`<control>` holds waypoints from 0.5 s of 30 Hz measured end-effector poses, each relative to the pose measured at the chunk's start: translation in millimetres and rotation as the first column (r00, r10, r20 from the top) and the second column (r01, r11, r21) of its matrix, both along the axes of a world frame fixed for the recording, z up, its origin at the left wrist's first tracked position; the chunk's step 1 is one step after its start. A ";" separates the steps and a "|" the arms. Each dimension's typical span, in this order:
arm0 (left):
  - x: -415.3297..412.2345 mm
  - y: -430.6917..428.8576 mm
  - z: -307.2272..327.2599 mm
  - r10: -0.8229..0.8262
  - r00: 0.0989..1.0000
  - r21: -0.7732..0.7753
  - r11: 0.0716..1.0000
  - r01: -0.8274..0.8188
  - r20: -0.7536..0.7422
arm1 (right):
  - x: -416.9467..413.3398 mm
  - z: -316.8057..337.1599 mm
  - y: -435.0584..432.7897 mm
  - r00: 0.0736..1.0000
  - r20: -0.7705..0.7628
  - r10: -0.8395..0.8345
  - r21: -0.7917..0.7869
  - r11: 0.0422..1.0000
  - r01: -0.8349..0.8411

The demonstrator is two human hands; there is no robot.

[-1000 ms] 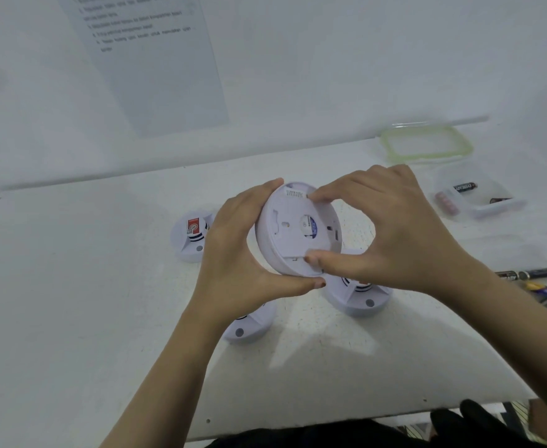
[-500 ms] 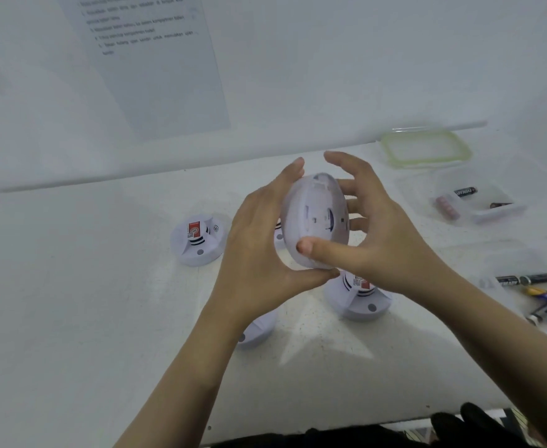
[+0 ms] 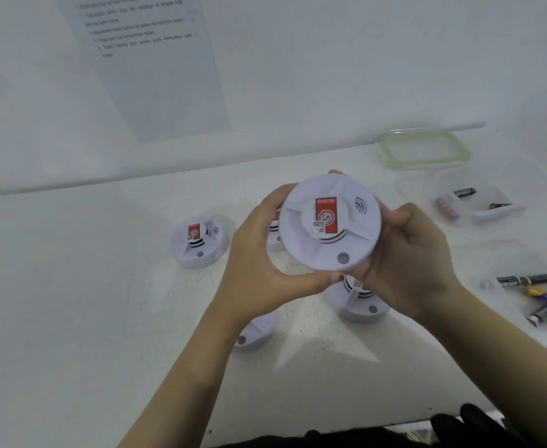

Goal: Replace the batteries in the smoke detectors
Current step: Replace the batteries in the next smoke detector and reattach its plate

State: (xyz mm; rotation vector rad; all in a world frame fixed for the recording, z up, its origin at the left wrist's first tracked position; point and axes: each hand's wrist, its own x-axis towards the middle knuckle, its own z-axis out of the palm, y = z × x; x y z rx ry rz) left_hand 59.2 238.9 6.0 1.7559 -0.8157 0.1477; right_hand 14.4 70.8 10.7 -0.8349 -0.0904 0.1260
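Hands gripped a round white plastic smoke detector [image 3: 329, 223] above the white table [image 3: 88, 286]: the left hand [image 3: 259, 257] clamped its left rim, the right hand [image 3: 408, 253] its right rim, red label facing up. It looked light, rigid and smooth, best held by the rim, since the slick shell could slip. Three more white detectors showed around it: one left [image 3: 198, 242], one directly beneath [image 3: 358, 302], one below-left [image 3: 254, 333]. Loose batteries [image 3: 537, 295] lay well to its right.
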 end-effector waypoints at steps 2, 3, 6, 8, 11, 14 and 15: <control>2.1 1.1 -0.4 -0.015 1.000 0.000 1.000 0.015 -0.020 | -0.2 0.2 -3.6 0.998 0.016 -0.068 -0.134 0.988 0.069; 2.9 1.7 -1.2 -0.022 0.999 0.012 1.000 0.023 -0.040 | -0.5 0.5 -5.4 0.996 0.032 -0.080 -0.207 0.975 0.085; 3.7 3.6 -5.1 -0.029 0.991 0.039 0.999 0.034 -0.133 | -3.3 -4.7 -12.9 0.992 0.119 -0.050 -0.438 0.894 0.098; 2.7 4.1 -6.5 -0.026 0.979 0.054 0.998 0.038 -0.204 | -5.2 -8.8 -16.6 0.988 0.153 -0.014 -0.526 0.845 0.093; 0.7 3.9 -9.8 -0.024 0.955 0.066 0.997 0.046 -0.295 | -5.7 -14.3 -18.2 0.989 0.151 -0.004 -0.591 0.801 0.093; 0.4 3.6 -14.3 -0.031 0.933 0.063 0.996 0.057 -0.360 | -6.1 -20.3 -17.5 0.991 0.132 -0.025 -0.607 0.789 0.100; 0.3 3.4 -15.4 -0.033 0.927 0.064 0.996 0.062 -0.373 | -6.4 -22.0 -17.3 0.991 0.129 -0.033 -0.604 0.790 0.105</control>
